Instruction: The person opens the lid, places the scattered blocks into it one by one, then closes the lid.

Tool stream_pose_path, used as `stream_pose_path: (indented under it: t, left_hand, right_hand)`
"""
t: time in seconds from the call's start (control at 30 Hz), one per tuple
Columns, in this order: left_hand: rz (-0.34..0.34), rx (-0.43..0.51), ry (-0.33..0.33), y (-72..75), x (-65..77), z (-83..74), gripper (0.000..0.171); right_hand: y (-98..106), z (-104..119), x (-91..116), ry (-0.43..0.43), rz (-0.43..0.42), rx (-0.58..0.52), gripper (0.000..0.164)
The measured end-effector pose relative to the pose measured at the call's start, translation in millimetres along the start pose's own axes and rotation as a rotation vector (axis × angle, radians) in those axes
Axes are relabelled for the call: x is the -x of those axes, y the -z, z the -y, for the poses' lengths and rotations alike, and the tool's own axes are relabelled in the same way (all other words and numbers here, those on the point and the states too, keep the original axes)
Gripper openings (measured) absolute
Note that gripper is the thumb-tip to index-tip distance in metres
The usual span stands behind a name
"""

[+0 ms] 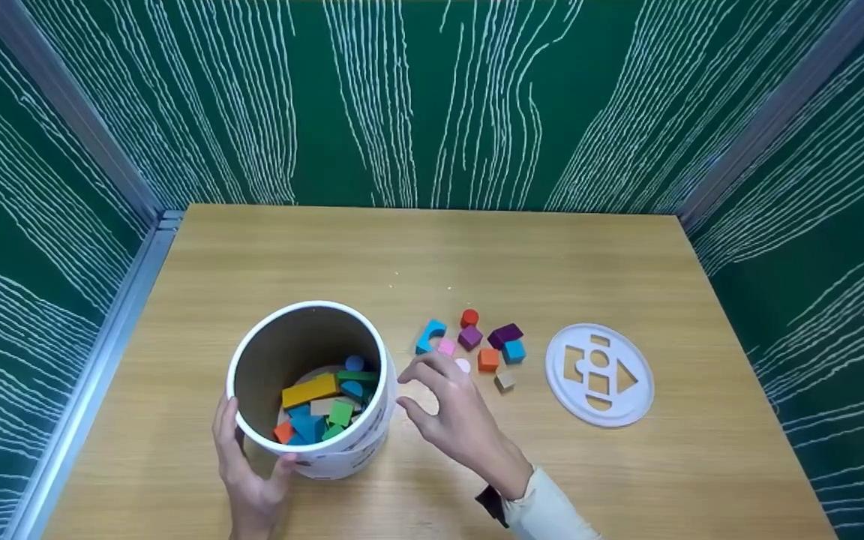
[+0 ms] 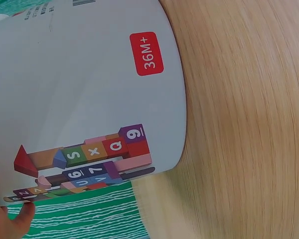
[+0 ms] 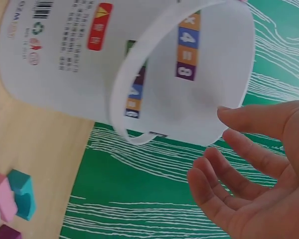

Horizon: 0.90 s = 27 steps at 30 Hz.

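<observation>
A white cylindrical bucket point(image 1: 310, 306) of toy blocks stands left of the table's middle, its mouth tipped into view. Inside lie several colored blocks, among them a yellow bar point(image 1: 310, 390) and a blue piece point(image 1: 309, 427). My left hand point(image 1: 252, 480) grips the bucket's left side, fingers along the outer wall and thumb near the front rim. At the bucket's right side is my right hand point(image 1: 451, 412), fingers loosely curved with nothing between them. The right wrist view shows this hand point(image 3: 259, 169) beside the bucket's printed wall point(image 3: 65, 99) and its white strap handle point(image 3: 120, 99).
Loose blocks lie right of the bucket: a blue arch point(image 1: 423, 345), a red cylinder point(image 1: 469, 318), an orange cube point(image 1: 488, 360) and several others. Farther right lies a white lid point(image 1: 563, 390) with shaped holes. Green, white-lined walls point(image 1: 432, 112) border the wooden table point(image 1: 589, 255).
</observation>
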<state>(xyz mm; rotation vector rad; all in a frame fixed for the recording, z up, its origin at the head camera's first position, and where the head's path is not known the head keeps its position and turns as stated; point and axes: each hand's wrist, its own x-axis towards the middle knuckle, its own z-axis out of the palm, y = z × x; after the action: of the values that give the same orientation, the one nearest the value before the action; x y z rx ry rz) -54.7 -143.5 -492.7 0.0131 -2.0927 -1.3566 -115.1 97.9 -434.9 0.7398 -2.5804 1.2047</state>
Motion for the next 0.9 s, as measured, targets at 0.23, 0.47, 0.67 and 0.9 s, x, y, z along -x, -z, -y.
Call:
stream_pose_path:
  t: [0.23,0.47,0.67,0.9]
  left_hand:
    - [0.01,-0.017,0.015,-0.3,5.7,25.5,0.084]
    - [0.007,-0.035,0.003,-0.4,6.0,25.2,0.086]
    - [0.0,-0.016,-0.025,-0.6,6.3,27.6,0.084]
    - [-0.001,-0.002,-0.042,-1.2,6.3,29.3,0.082]
  right_hand:
    - [-7.2,-18.4,12.9,-0.038,0.012,0.031,0.021]
    - [-9.8,-35.0,22.9,-0.103,0.013,0.065,0.022]
    - [-11.0,-51.1,30.5,-0.141,-0.024,0.123,0.022]
    - [-13.0,-72.3,44.5,-0.19,-0.07,0.141,0.023]
